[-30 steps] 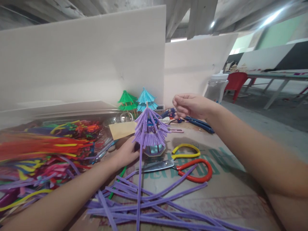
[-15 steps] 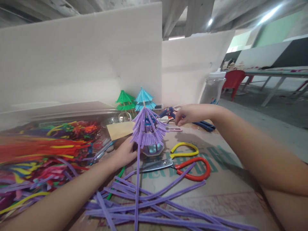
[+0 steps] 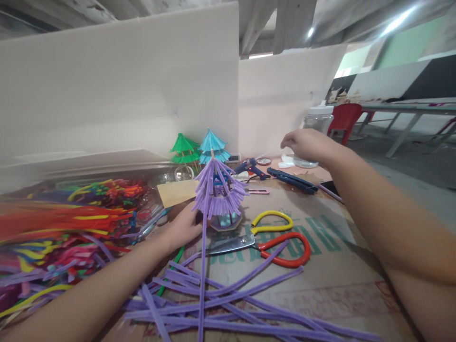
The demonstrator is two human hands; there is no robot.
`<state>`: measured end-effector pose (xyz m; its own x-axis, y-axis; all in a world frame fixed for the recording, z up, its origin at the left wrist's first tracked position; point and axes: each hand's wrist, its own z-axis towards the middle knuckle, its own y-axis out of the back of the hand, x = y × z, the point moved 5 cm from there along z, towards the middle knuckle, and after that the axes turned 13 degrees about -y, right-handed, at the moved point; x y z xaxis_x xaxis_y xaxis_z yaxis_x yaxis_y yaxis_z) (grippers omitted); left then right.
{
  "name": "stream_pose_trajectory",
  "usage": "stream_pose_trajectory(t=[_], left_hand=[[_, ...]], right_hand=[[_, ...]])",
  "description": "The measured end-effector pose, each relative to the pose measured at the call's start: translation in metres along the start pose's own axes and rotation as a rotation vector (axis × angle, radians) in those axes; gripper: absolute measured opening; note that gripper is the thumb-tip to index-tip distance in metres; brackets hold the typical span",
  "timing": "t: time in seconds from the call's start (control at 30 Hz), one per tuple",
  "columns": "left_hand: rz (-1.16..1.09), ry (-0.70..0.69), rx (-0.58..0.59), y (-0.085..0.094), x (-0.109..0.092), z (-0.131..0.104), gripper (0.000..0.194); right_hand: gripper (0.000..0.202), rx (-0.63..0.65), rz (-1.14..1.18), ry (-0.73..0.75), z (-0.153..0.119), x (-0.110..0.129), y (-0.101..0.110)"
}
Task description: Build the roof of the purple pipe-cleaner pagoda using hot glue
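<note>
A purple two-tiered pavilion model stands mid-table, and a long purple strip hangs from its roof toward me. My left hand is closed at its left side, fingertips hidden behind the purple fringe. Raised over the back right, my right hand has curled fingers beside a clear bottle; whether anything is between them cannot be made out. Scissors with one yellow and one red handle lie in front of the model. Loose purple strips cross each other nearest me.
Green and light blue pavilion models stand behind. A blue glue gun and a dark blue tool lie at the back right. Colourful fuzzy strips pile up on the left. A yellowish card lies beside them.
My right hand has moved right and up, away from the glue gun toward the bottle, uncovering the dark blue tool. My left hand and the purple model have stayed in place.
</note>
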<state>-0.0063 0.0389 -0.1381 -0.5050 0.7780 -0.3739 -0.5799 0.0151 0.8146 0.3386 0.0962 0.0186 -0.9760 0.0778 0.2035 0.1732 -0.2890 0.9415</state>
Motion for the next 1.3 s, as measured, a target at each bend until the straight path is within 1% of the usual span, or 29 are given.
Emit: stream_pose_trajectory(t=[0.07,0.13,0.2,0.3,0.37,0.43,0.6,0.7,0.77,0.87,0.93,0.97,1.03,1.13,1.2,1.23,1.3], left_hand=[[-0.005,-0.005,-0.003,0.0,-0.002,0.0,0.027],[-0.001,-0.01,-0.006,0.001,-0.002,0.0,0.027],[0.006,-0.01,-0.005,0.0,-0.002,-0.001,0.028],[0.018,-0.005,0.003,-0.001,0.002,-0.002,0.03],[0.025,-0.006,0.007,-0.001,0.003,-0.003,0.031],[0.029,-0.01,0.008,-0.001,0.004,-0.003,0.031],[0.033,-0.03,0.006,-0.001,0.0,-0.001,0.029],[0.052,-0.031,-0.001,0.0,0.0,-0.001,0.028],[0.056,-0.034,-0.003,0.0,0.0,0.0,0.028],[0.046,-0.055,-0.005,0.0,-0.002,0.001,0.029],[0.038,-0.066,-0.01,0.001,-0.003,0.002,0.029],[0.035,-0.069,-0.01,0.001,-0.003,0.002,0.03],[0.035,-0.066,-0.009,0.0,-0.002,0.001,0.032],[0.039,-0.051,-0.01,-0.001,0.001,-0.001,0.037],[0.042,-0.044,-0.01,-0.002,0.003,-0.002,0.037],[0.046,-0.045,-0.012,-0.002,0.004,-0.002,0.036],[0.055,-0.05,-0.013,-0.002,0.004,-0.002,0.034]], right_hand=[[0.032,-0.048,0.065,0.003,-0.005,0.005,0.004],[0.033,-0.042,0.16,0.042,-0.013,0.016,0.007],[0.031,-0.068,0.232,0.084,-0.022,0.029,0.013],[0.027,-0.144,0.289,0.164,-0.033,0.045,0.022],[0.027,-0.153,0.319,0.201,-0.036,0.051,0.022],[0.027,-0.125,0.35,0.219,-0.038,0.055,0.019],[0.029,0.038,0.388,0.264,-0.049,0.07,0.006],[0.024,0.035,0.381,0.339,-0.06,0.085,0.005],[0.02,0.061,0.386,0.37,-0.066,0.093,0.002],[0.018,0.13,0.41,0.395,-0.072,0.1,-0.004],[0.019,0.132,0.447,0.432,-0.075,0.102,-0.007],[0.02,0.108,0.461,0.462,-0.077,0.103,-0.007],[0.02,-0.006,0.444,0.557,-0.083,0.105,-0.005],[0.019,-0.245,0.248,0.814,-0.099,0.112,-0.006],[0.022,-0.356,0.111,0.963,-0.108,0.117,-0.013],[0.023,-0.394,0.074,1.004,-0.11,0.119,-0.016],[0.023,-0.451,0.048,1.028,-0.112,0.121,-0.021]])
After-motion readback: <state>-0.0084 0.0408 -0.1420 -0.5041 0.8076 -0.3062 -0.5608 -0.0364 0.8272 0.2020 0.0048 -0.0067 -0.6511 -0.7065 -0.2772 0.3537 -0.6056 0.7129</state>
